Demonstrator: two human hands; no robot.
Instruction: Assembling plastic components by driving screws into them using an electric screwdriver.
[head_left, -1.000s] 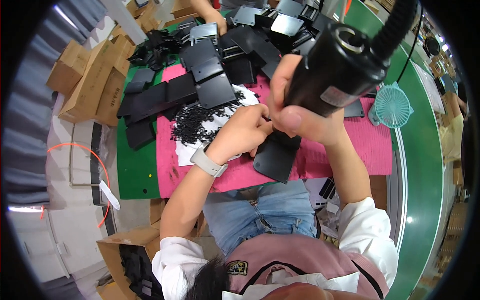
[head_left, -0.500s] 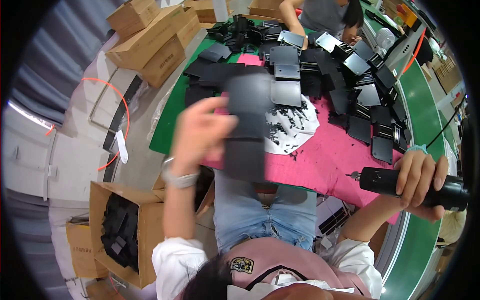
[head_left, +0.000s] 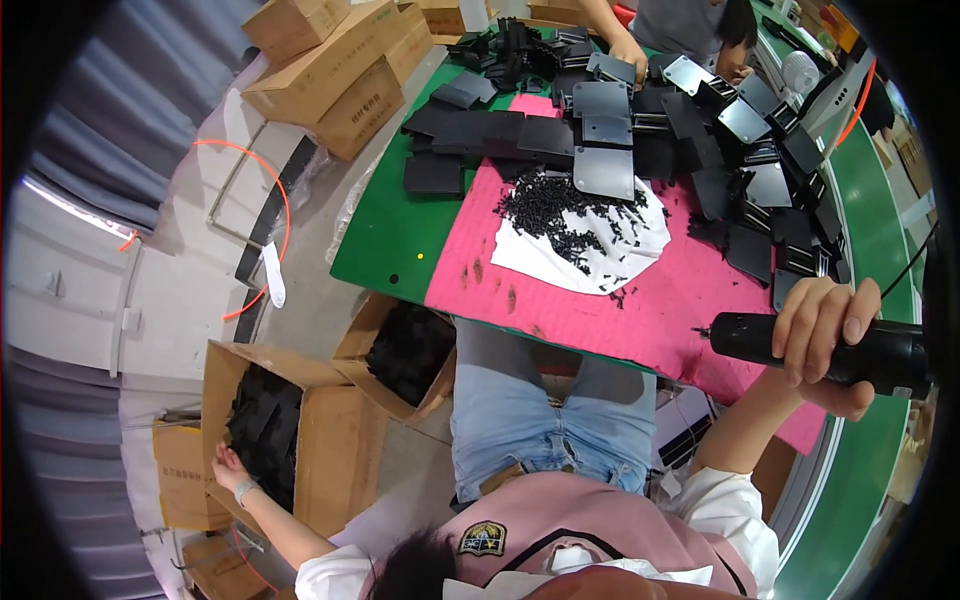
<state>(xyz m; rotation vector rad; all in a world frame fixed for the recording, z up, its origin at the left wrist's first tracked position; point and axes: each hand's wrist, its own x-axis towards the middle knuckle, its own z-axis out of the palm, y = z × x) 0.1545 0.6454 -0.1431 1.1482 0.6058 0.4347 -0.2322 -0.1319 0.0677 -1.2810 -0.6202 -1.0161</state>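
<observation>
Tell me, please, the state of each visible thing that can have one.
Right hand: closed around black screwdriver.
Black screwdriver: tip pointing left; running, cannot tell.
Left hand: open, at larger filled carton.
Larger filled carton: open.
Smaller filled carton: open.
White cloth: spread out.
Black screws: loose, scattered.

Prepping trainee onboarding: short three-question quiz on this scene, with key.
1. The right hand holds a: a) hammer b) driver c) brush.
2. True or false: the cloth under most of the screws is red.
3. Fill in: the left hand is at the ___.

Key: 1. b; 2. False, it is white; 3. Carton of black parts.
</observation>
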